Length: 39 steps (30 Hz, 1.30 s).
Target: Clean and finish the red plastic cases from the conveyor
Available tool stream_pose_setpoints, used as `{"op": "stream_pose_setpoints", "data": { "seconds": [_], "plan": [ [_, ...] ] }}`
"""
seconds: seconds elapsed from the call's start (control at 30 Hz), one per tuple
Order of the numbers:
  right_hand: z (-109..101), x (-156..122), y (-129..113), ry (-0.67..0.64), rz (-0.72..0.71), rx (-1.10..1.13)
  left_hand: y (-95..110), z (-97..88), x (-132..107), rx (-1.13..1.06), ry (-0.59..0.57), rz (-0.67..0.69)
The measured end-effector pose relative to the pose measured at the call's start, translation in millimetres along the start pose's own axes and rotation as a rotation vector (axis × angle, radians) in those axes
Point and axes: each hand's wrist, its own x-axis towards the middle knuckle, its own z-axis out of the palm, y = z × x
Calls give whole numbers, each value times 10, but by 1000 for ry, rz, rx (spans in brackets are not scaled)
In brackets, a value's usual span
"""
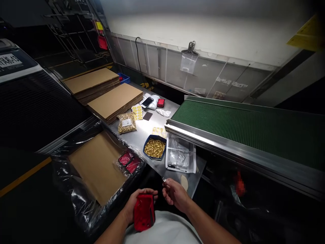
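1. Red case, dark along one edge, sits just in front of the wearer's pale garment, its hollow side facing up
2. Left hand grips this case, the palm behind it and the fingers reaching past its far edge
3. Right hand pinches a small shiny piece between thumb and forefinger, near the case but apart from it; blur hides what the piece is
4. Beyond the hands, on the metal desk, a blue tray holds many gold-coloured bits
5. Just right of it, a white tray carries clear plastic bags
6. Farther back on the desk lie a labelled bag of gold-coloured bits, a sheet of yellow stickers, a phone and a small red box
7. At left, a plastic-lined container holds a cardboard sheet and wrapped red cases; cardboard stacks stand behind it
8. Green conveyor belt runs off to the right
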Motion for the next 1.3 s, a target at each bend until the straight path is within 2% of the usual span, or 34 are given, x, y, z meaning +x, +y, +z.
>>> {"op": "stream_pose_setpoints", "data": {
  "seconds": [0.07, 0.13, 0.23, 0.3, 0.37, 0.5, 0.57, 0.67, 0.8, 1.1, 1.3],
  "plan": [
    [3, -21, 19, 7, 1, -32, -1, 15, -88, -108, -121, -118],
    [3, -29, 41, 30, 6, -89, 20, -7, -170, -191, -167, -151],
    [48, -50, 51, 74, 1, -214, 80, -25, -273, -286, -140, -96],
    [149, -107, 9, 109, -35, -291, 141, 31, -343, -324, -99, -54],
    [321, -216, -95, 135, -138, -447, 223, 159, -428, -349, -54, -3],
    [763, -505, -420, 128, -467, -913, 437, 556, -661, -384, 16, 97],
    [939, -620, -561, 103, -579, -1012, 539, 760, -794, -403, 42, 125],
    [1083, -732, -687, 74, -650, -1062, 643, 992, -968, -437, 62, 161],
    [1148, -829, -779, 63, -689, -1069, 696, 1134, -1090, -430, 49, 178],
    [1188, -874, -910, 8, -686, -1055, 744, 1164, -1087, -380, 19, 171],
    [1175, -897, -963, -24, -751, -1020, 754, 1187, -1071, -353, -6, 147]
  ]
}}
